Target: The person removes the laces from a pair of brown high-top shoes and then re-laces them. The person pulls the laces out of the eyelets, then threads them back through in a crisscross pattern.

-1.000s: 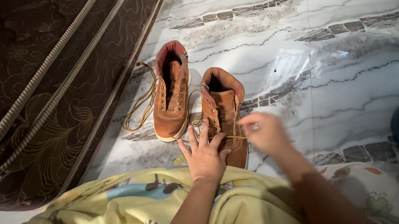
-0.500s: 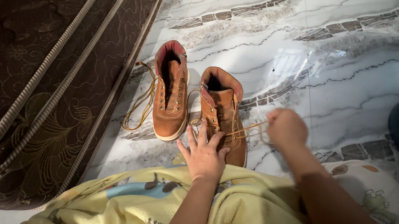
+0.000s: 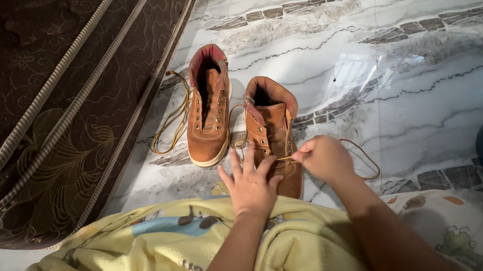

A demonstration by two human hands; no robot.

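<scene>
— On the marbled floor, near centre: what is listed?

— Item one: near brown boot, upright, toe toward the person, just right of the far brown boot. Left hand lies flat on its toe, fingers spread, gripping nothing.

— And the right hand?

— Fingers pinched closed on a tan lace, drawn taut across the boot's front; its slack loops right over the floor.

— Other entries?

— Far boot's loose lace trails left toward a dark quilted mattress. Yellow printed blanket covers the lap, nearest.

— Packages, labels?

— None legible.
</scene>
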